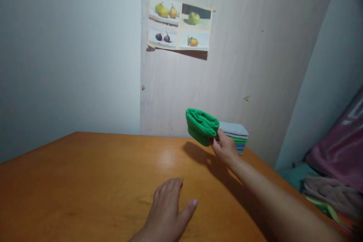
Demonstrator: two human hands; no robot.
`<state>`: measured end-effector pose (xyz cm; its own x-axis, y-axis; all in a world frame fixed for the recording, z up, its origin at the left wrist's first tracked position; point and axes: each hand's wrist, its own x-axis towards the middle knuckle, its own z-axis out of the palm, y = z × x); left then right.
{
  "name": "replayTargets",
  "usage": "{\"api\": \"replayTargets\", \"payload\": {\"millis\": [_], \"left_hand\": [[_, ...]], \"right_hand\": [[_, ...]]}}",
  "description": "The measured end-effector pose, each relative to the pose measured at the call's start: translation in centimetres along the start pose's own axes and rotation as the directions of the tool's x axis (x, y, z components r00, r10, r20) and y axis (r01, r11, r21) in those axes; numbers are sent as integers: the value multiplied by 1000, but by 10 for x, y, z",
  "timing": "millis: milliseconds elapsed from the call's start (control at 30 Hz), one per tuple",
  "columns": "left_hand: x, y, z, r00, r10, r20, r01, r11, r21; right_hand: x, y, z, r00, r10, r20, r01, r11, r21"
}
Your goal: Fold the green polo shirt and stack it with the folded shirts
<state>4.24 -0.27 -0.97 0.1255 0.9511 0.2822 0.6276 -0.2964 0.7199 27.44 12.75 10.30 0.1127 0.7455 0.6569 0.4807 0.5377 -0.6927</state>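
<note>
My right hand (226, 147) grips one end of a folded green cloth (202, 125) and holds it up above the far part of the wooden table (119, 174). The cloth's rolled or layered edge faces me, and its shadow falls on the tabletop. Just behind that hand is a neat stack of folded cloths (235, 129), pale grey on top with green, blue and checked layers below; my hand hides part of it. Near the front of the table my left hand (168, 208) is open and holds nothing, its thumb spread away from the fingers.
A wall stands behind the table, with a printed sheet of fruit pictures (179, 22) fixed to it. To the right, beyond the table's edge, lie a pink shiny fabric (334, 151) and a rumpled brownish cloth (331, 194).
</note>
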Motion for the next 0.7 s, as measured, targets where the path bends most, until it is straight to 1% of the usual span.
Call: {"api": "replayTargets", "payload": {"millis": [33,67,100,133,167,233,267,300,333,367,400,433,533,567,600,633,667,700], "left_hand": [[2,1,1,1000,-15,-18,13,992,-126],[4,3,0,999,-40,-21,32,960,-278],[6,6,-1,997,-71,-4,62,893,-445],[9,10,-4,994,-105,39,108,787,-607],[11,14,-8,989,-126,80,143,655,-742],[14,23,-20,984,-118,131,165,352,-921],[16,27,-26,984,-117,133,155,203,-967],[17,30,-31,985,-117,128,137,76,-988],[18,33,-35,984,-130,125,123,-20,-992],[19,34,-38,980,-153,124,112,-84,-990],[20,34,-40,974,-184,131,110,-121,-987],[21,34,-40,964,-223,143,114,-139,-984],[23,29,-37,933,-316,171,127,-154,-980],[24,28,-36,929,-330,170,124,-157,-980],[25,26,-36,928,-335,165,118,-159,-980],[25,26,-36,929,-334,159,110,-161,-981],[26,25,-36,931,-332,151,102,-163,-981],[26,25,-37,933,-330,143,93,-165,-982]], "right_hand": [[-10,-3,3,999,-35,32,37,999,-40],[-20,-6,7,995,-72,72,77,995,-69],[-31,-9,11,987,-107,119,117,990,-84],[-42,-11,16,976,-136,170,152,985,-81],[-53,-13,20,962,-159,221,175,983,-57],[-73,-15,27,936,-178,304,174,984,42],[-82,-15,30,926,-177,333,151,983,102],[-89,-14,33,919,-171,356,121,980,158],[-95,-13,35,913,-165,373,95,976,198],[-99,-12,36,908,-163,386,81,972,219],[-102,-11,37,904,-165,395,80,972,223],[-104,-10,37,900,-172,401,90,972,215],[-105,-11,35,886,-209,415,140,972,191],[-105,-12,34,886,-212,413,142,971,192],[-105,-13,33,895,-196,400,123,972,203],[-106,-13,33,917,-150,370,66,971,229],[-107,-14,33,942,-50,332,-50,957,286],[-109,-15,33,948,90,305,-204,908,366]]}}
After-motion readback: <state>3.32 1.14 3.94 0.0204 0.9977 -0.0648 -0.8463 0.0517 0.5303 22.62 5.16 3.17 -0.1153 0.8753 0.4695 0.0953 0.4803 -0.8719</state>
